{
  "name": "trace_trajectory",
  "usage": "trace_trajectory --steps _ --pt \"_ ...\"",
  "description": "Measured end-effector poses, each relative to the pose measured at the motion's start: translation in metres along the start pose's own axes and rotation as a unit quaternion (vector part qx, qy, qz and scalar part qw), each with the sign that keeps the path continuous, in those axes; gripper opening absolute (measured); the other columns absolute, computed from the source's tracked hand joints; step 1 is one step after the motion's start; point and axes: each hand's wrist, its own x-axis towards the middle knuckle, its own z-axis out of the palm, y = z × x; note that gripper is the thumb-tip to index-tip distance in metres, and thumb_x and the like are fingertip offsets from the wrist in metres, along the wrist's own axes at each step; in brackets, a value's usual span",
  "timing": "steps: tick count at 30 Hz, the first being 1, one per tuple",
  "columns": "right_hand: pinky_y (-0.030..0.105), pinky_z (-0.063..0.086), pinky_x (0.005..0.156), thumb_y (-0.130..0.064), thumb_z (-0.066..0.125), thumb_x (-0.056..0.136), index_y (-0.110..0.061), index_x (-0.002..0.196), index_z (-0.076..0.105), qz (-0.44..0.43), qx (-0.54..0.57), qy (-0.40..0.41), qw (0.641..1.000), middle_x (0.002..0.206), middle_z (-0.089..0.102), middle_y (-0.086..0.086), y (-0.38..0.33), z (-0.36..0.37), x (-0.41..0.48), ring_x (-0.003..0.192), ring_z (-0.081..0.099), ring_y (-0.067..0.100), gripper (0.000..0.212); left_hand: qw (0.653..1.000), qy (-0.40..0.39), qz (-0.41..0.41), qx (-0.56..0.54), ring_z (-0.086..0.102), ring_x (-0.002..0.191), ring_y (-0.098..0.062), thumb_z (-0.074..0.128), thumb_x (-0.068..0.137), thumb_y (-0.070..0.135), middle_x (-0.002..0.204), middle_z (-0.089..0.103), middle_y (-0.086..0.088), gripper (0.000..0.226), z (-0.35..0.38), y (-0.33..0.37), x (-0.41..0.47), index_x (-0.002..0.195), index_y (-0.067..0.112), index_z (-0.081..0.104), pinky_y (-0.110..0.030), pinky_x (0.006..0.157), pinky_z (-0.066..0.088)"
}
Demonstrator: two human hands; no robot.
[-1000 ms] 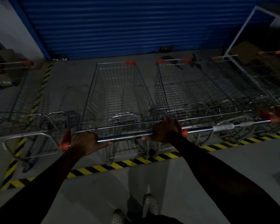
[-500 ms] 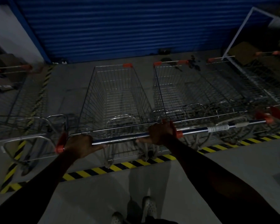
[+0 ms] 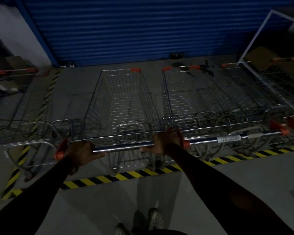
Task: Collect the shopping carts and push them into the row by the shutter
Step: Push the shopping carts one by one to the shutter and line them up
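The shopping cart (image 3: 120, 106) stands on the grey concrete floor (image 3: 244, 184), in the gap between other carts in front of the shutter (image 3: 134, 28). Its basket is a tapering cage of thin bright wire, wide at the person's end and narrow at the far end. The long axis runs straight away from the person, and the nose points at the shutter but stands apart from it. A red plastic cap (image 3: 135, 70) sits on the far right top corner.

The handle bar (image 3: 122, 147) is a smooth, shiny metal tube set across that axis. The left hand (image 3: 80, 153) grasps it at the left end, just beside a red end piece (image 3: 59, 153), with the fingers (image 3: 87, 145) wrapped over the tube. The right hand (image 3: 165, 143) is clenched round the right end in the same way, thumb beneath.

Just beside on the right stands a second cart (image 3: 193, 102) of the same wire mesh, facing the same way, its dark handle (image 3: 227, 138) bearing a white label. More carts (image 3: 255, 92) stand beyond it, and another cart (image 3: 24, 131), blurred, stands on the left.

The shutter is blue, made of horizontal ribbed slats. A yellow-and-black hazard stripe (image 3: 126, 175) crosses the floor under the cart's rear. Pale perforated shoes (image 3: 155, 217) show at the near edge.
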Motion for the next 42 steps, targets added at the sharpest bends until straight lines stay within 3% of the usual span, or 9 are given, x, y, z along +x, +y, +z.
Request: trace_trajectory --steps 3,8,13,17,20,23,28,34,42 --pt "0.057 0.008 0.118 -0.091 0.038 0.079 -0.021 0.098 0.072 0.007 -0.016 -0.002 1.0 0.11 0.07 0.002 0.001 -0.002 -0.003 0.125 0.051 0.03 0.081 1.0 -0.001 0.004 0.007 0.072 0.09 -0.016 0.006 0.052 0.103 0.091 0.076 0.002 0.11 -0.002 0.004 -0.002 0.082 0.024 0.077 -0.031 0.08 0.055" --pt "0.054 0.012 0.117 -0.096 0.034 0.074 -0.028 0.105 0.072 0.006 -0.013 -0.001 1.0 0.116 0.069 -0.003 0.006 0.0 -0.001 0.125 0.052 0.026 0.083 1.0 -0.002 0.01 -0.025 0.07 0.081 -0.015 -0.006 0.047 0.109 0.081 0.073 0.004 0.112 -0.003 0.006 -0.003 0.068 0.026 0.066 -0.031 0.075 0.055" --pt "0.05 0.023 0.116 -0.093 0.024 0.079 -0.026 0.086 0.076 -0.024 -0.003 0.042 0.999 0.078 0.07 -0.004 0.012 0.01 0.011 0.078 0.057 0.012 0.085 0.999 0.005 0.042 -0.034 0.069 0.083 -0.015 -0.002 0.061 0.104 0.084 0.07 0.007 0.099 -0.007 0.006 -0.006 0.076 0.028 0.06 -0.03 0.072 0.052" --pt "0.051 0.021 0.11 -0.094 0.02 0.079 -0.025 0.079 0.072 -0.052 0.032 0.033 0.998 0.075 0.069 -0.005 0.017 0.021 0.026 0.079 0.06 0.011 0.086 0.997 0.038 0.056 -0.048 0.065 0.078 -0.02 -0.001 0.074 0.096 0.08 0.063 0.002 0.094 -0.013 0.012 -0.012 0.08 0.022 0.056 -0.032 0.067 0.049" --pt "0.038 0.04 0.087 -0.091 0.029 0.08 -0.024 0.069 0.061 -0.072 0.168 0.046 0.982 0.063 0.061 -0.005 0.011 0.03 0.032 0.068 0.06 0.008 0.075 0.993 0.062 0.045 -0.092 0.064 0.088 -0.026 0.013 0.084 0.09 0.094 0.062 -0.004 0.089 -0.013 0.012 -0.017 0.093 0.017 0.062 -0.035 0.07 0.051" --pt "0.033 0.05 0.078 -0.09 0.034 0.08 -0.029 0.092 0.066 -0.104 0.241 0.108 0.959 0.087 0.069 -0.008 -0.012 0.038 0.037 0.083 0.065 0.01 0.07 0.989 0.107 0.03 -0.101 0.06 0.105 -0.032 0.031 0.091 0.08 0.113 0.06 -0.008 0.077 -0.015 0.008 -0.026 0.115 0.014 0.065 -0.043 0.084 0.051" --pt "0.033 0.047 0.098 -0.084 0.04 0.083 -0.019 0.141 0.053 -0.214 0.288 0.188 0.914 0.139 0.056 0.002 -0.074 0.04 0.047 0.125 0.053 0.02 0.087 0.964 0.211 0.007 -0.159 0.048 0.121 -0.037 0.04 0.094 0.07 0.135 0.048 -0.017 0.076 -0.046 0.004 -0.047 0.136 0.008 0.052 -0.046 0.094 0.046" --pt "0.02 0.035 0.107 -0.069 0.049 0.092 -0.012 0.148 0.043 -0.327 0.332 0.261 0.845 0.147 0.047 0.005 -0.183 0.0 0.048 0.135 0.042 0.018 0.08 0.924 0.308 -0.025 -0.224 0.039 0.139 -0.031 0.047 0.094 0.064 0.152 0.035 -0.014 0.076 -0.1 -0.052 -0.089 0.146 0.009 0.042 -0.04 0.106 0.04" --pt "0.043 0.049 0.1 -0.066 0.052 0.091 -0.013 0.15 0.04 -0.386 0.395 0.319 0.77 0.146 0.044 0.005 -0.324 -0.066 0.05 0.131 0.047 0.023 0.08 0.899 0.366 -0.041 -0.237 0.041 0.139 -0.029 0.048 0.095 0.063 0.15 0.036 -0.013 0.076 -0.145 -0.174 -0.15 0.144 0.005 0.044 -0.049 0.107 0.045"
